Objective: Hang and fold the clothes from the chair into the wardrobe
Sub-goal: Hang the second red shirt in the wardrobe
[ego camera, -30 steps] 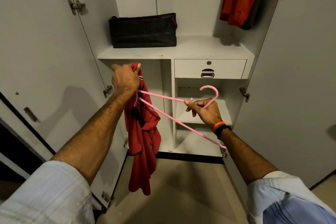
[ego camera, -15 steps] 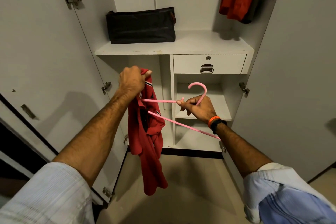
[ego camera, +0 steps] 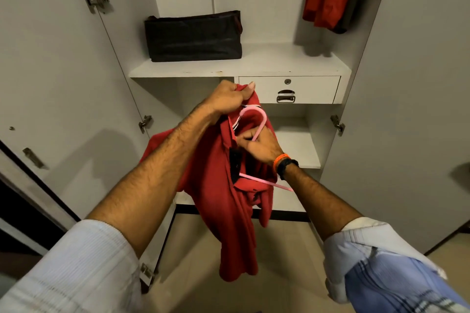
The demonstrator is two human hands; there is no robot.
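we're threading the hanger [ego camera: 254,119] into the shirt [ego camera: 223,185], in front of the open wardrobe [ego camera: 239,68]. our left hand [ego camera: 229,96] pinches the collar up, fingers curled on cloth; our right hand [ego camera: 259,145] grips the hanger's neck, one arm inside the shirt. next, we judge, the other shoulder needs seating before hanging it.
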